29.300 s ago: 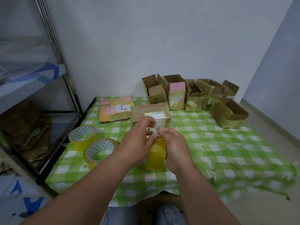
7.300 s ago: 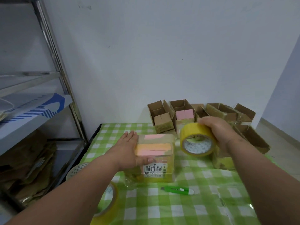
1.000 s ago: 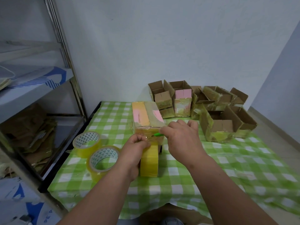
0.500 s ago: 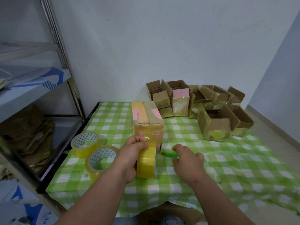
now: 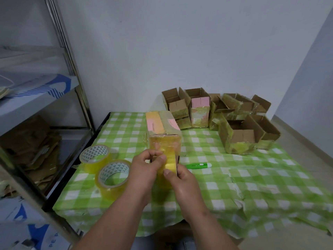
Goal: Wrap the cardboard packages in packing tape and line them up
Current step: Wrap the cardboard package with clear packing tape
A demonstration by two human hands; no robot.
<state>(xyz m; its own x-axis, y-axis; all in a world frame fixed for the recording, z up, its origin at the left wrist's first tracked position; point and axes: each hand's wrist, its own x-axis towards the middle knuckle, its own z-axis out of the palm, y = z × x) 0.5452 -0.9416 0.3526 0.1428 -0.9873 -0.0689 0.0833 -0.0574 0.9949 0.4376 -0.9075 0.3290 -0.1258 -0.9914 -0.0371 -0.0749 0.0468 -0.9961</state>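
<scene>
A closed cardboard package (image 5: 163, 129) with pink and orange patches on top and yellowish tape over its near face stands on the green checked tablecloth (image 5: 234, 179). Just in front of it, a yellow tape roll (image 5: 170, 162) stands on edge between both hands. My left hand (image 5: 146, 167) pinches at the roll's upper edge with thumb and fingers. My right hand (image 5: 180, 177) grips the roll from the right, thumb on its outer band. A green utility knife (image 5: 198, 166) lies on the cloth to the right of my hands.
Two more tape rolls (image 5: 95, 157) (image 5: 113, 176) lie flat at the left. Several open, tape-covered cardboard boxes (image 5: 237, 135) stand along the back wall and at the right. A metal shelf rack (image 5: 36, 109) with flattened cardboard stands left of the table.
My right hand has let go of the green knife, which now lies on the cloth, and has come back to grip the tape roll. My left hand stays on the roll.
</scene>
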